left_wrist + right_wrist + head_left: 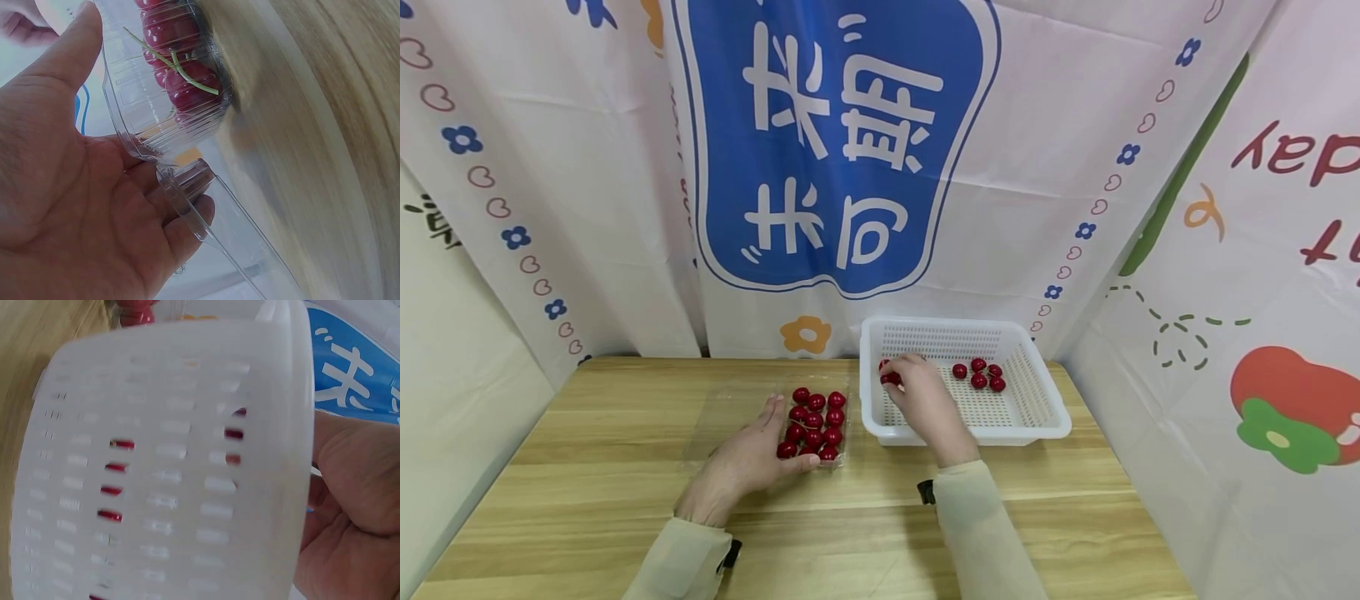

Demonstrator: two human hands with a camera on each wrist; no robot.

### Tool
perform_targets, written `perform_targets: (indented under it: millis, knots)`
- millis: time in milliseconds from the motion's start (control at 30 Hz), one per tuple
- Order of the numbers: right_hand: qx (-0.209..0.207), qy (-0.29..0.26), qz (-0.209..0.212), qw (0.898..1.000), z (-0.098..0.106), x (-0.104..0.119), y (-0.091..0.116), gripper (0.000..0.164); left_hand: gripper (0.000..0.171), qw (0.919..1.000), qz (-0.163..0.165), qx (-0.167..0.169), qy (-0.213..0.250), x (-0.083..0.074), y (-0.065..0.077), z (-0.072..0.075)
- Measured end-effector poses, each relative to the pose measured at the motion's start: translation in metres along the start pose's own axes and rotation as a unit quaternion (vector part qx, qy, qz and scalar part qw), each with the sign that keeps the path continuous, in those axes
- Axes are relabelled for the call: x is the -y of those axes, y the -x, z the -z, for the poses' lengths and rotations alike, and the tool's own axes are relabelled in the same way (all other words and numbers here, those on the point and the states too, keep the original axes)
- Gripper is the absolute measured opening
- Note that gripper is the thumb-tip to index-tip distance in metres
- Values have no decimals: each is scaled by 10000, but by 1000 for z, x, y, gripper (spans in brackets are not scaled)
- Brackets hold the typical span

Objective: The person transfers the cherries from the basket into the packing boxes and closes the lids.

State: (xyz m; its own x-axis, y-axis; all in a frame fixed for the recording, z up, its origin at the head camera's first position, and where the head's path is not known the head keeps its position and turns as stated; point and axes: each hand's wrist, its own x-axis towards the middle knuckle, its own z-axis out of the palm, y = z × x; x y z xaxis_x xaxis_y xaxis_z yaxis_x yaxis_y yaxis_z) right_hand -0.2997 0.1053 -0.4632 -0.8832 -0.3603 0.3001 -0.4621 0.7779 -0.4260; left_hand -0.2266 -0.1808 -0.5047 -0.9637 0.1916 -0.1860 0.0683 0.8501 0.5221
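In the head view my left hand (741, 462) holds the near left corner of a clear plastic clamshell box (847, 425), thumb along its near edge. Rows of red cherries (813, 420) fill the box, and its transparent lid (718, 417) is folded back to the left. The left wrist view shows my fingers (187, 234) bent around the hinge and green stems (187, 76) on the cherries. Over the left end of a white basket (1030, 435), my right hand (925, 404) reaches in and pinches a cherry (892, 377); its fingertips are partly hidden.
A loose group of several cherries (978, 381) lies on the basket floor, right of the right hand. Box and basket stand side by side on a wooden table (850, 533). A printed curtain (625, 275) hangs right behind the table's back edge.
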Motion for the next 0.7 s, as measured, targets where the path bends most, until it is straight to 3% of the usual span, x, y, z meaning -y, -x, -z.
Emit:
perform_targets:
  millis: [333, 700]
  knots:
    - [-388, -93, 606, 9974, -14, 31, -3, 17, 131, 10000, -12, -15, 38, 2, 0, 0]
    - [-138, 90, 1005, 9948, -35, 50, -3, 23, 131, 10000, 2, -24, -64, 1, -1, 0]
